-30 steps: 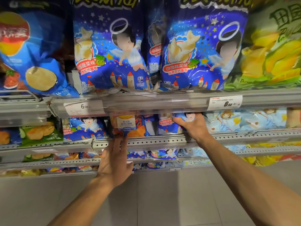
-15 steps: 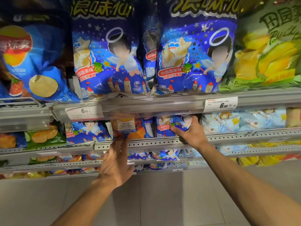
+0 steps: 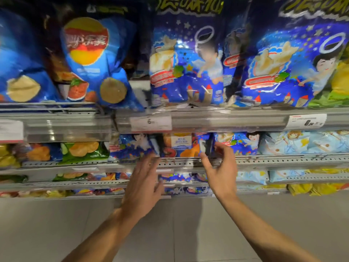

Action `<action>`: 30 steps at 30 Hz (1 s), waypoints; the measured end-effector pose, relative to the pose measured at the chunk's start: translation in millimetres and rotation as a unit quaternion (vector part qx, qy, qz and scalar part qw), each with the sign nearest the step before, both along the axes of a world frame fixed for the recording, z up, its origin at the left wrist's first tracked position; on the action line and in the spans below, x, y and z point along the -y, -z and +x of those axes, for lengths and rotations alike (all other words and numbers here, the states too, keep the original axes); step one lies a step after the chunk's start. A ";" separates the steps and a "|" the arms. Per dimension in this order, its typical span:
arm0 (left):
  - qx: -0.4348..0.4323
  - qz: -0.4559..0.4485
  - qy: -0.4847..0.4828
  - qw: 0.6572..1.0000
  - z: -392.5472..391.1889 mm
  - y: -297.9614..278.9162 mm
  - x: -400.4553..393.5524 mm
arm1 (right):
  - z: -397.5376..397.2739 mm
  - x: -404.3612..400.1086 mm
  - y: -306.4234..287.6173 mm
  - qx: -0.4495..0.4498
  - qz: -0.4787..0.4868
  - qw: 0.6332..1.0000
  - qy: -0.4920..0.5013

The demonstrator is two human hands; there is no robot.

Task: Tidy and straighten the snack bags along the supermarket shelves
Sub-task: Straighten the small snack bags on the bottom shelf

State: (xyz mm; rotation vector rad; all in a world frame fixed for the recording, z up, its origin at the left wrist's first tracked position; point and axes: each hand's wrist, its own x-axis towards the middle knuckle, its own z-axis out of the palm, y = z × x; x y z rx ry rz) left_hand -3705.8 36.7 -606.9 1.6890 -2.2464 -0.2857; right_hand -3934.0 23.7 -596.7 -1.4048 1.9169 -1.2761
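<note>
Both hands reach to the second shelf [image 3: 283, 159], under the price rail [image 3: 226, 120]. The left hand [image 3: 143, 186] has its fingers spread and straight, the tips at the shelf edge just below a blue bag [image 3: 132, 146]. The right hand [image 3: 221, 173] is half curled, thumb and fingers apart, near a narrow blue bag [image 3: 204, 144] that stands beside an orange bag [image 3: 179, 144]; whether it touches this bag I cannot tell.
</note>
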 end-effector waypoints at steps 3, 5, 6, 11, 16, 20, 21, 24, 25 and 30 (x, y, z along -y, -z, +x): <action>-0.117 -0.035 -0.137 0.983 38.6 -5.4 16.9 | 24.3 27.2 -6.3 0.008 0.057 0.998 -0.025; -0.175 -0.043 -0.227 0.957 59.0 -7.9 33.2 | 33.6 43.9 -6.2 -0.001 0.087 0.995 -0.048; -0.199 -0.035 -0.261 0.944 67.1 -7.7 42.5 | 37.4 49.8 -5.0 0.004 0.105 0.993 -0.055; -0.279 0.037 -0.238 0.930 88.1 -11.5 79.1 | 48.7 66.7 1.6 0.011 0.167 0.984 -0.052; -0.320 0.198 -0.252 0.892 90.9 -10.0 106.4 | 53.4 72.6 2.8 0.005 0.213 0.975 -0.056; -0.319 0.266 -0.257 0.873 99.2 -1.6 116.6 | 52.2 76.0 3.0 0.023 0.207 0.977 -0.050; -0.319 0.264 -0.257 0.873 100.3 -2.2 117.7 | 51.8 77.2 2.4 0.031 0.206 0.977 -0.045; -0.350 0.269 -0.262 0.858 99.7 -5.7 114.5 | 51.4 78.2 -4.2 0.042 0.194 0.980 -0.013; -0.360 0.267 -0.265 0.854 98.4 -8.0 112.1 | 51.7 77.4 -8.3 0.044 0.186 0.981 -0.005; -0.382 0.209 -0.249 0.865 82.5 -17.5 107.0 | 42.3 61.0 -27.3 0.077 0.174 0.982 -0.012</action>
